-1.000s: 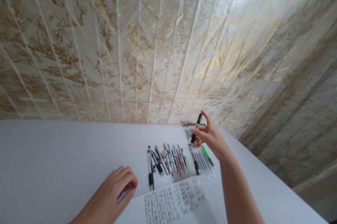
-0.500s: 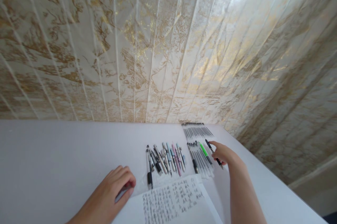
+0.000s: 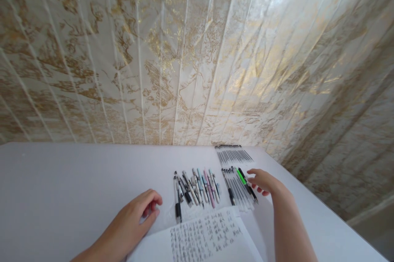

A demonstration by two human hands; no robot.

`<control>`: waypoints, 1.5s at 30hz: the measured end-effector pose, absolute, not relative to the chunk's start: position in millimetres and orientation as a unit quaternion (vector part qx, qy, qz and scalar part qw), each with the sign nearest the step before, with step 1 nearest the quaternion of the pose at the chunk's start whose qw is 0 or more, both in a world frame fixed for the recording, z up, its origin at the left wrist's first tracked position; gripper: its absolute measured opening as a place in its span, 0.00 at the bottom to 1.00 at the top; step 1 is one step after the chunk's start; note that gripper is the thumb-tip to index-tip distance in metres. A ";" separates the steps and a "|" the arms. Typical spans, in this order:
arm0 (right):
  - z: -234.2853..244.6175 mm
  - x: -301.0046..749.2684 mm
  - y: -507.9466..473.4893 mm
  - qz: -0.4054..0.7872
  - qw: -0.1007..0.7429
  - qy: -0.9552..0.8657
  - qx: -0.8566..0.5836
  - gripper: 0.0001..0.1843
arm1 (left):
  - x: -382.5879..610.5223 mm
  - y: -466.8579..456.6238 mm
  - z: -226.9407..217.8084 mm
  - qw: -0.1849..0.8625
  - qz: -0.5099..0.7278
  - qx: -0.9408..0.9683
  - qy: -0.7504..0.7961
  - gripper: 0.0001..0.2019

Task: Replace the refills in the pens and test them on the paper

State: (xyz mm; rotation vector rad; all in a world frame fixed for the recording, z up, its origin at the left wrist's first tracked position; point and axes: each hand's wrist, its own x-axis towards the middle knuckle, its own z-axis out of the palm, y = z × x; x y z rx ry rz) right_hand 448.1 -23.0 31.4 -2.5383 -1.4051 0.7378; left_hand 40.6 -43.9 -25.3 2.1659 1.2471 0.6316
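Observation:
My right hand [image 3: 265,183] hovers just right of a black pen [image 3: 253,194], its fingers bent and parted with nothing between them. That pen lies close alongside a bright green pen [image 3: 241,176] with a dark lower end. To their left is a row of slim clear pens [image 3: 237,190] with dark tips, beginning with a black-gripped pen [image 3: 231,196]. My left hand [image 3: 140,213] rests on the table at the left edge of a handwritten sheet [image 3: 203,237]. Its fingers are loosely curled, the thumb apart, and no object shows in it.
A cluster of pens, including a pink pen [image 3: 209,188], lies mid-table. Farther back is a row of thin dark-tipped refills or pens [image 3: 234,155]. The white table [image 3: 76,188] meets a gold-patterned curtain or covering [image 3: 154,69] behind, with its edge running down the right.
My right hand has let go of the black pen, which now lies against the green pen, and has drawn back slightly right. The view has shifted a little; my left hand's fingers have loosened slightly.

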 end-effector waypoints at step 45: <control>91.6 236.1 -54.5 0.060 0.186 -0.779 -0.596 0.08 | -21.1 22.9 46.0 0.222 0.120 0.841 0.478 0.03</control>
